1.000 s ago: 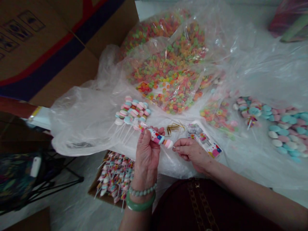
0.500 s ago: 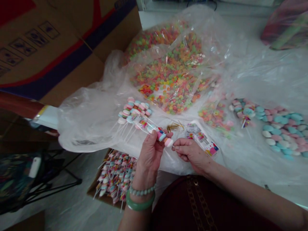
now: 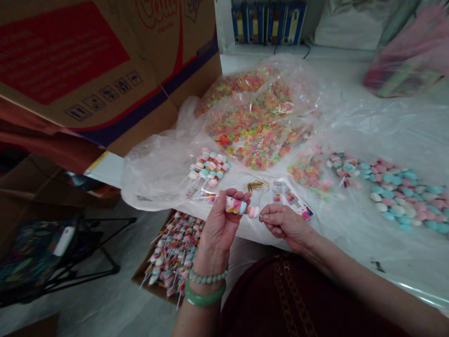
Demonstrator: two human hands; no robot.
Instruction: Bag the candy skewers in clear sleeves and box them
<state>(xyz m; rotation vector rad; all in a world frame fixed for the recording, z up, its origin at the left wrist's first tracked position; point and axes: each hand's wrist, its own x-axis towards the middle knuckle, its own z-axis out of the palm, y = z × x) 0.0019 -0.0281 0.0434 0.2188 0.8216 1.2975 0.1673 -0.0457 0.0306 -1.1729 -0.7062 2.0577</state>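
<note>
My left hand (image 3: 220,224) is closed around a candy skewer (image 3: 242,207) of pastel discs inside a printed clear sleeve, held over the table's near edge. My right hand (image 3: 283,223) pinches at the skewer's bare end, fingers pressed together. Just beyond the hands lie gold twist ties (image 3: 257,185) and a stack of printed sleeves (image 3: 293,200). A small pile of bare candy skewers (image 3: 209,166) rests on clear plastic to the left.
Bags of coloured ring candy (image 3: 254,122) lie farther back; loose pastel disc candies (image 3: 396,194) spread at right. A cardboard box of wrapped skewers (image 3: 174,255) sits on the floor below the table edge. A big cardboard carton (image 3: 105,65) stands at left.
The view has tilted up, showing more of the carton and shelf. The sleeve has been drawn further along the skewer; both hands stay on it.
</note>
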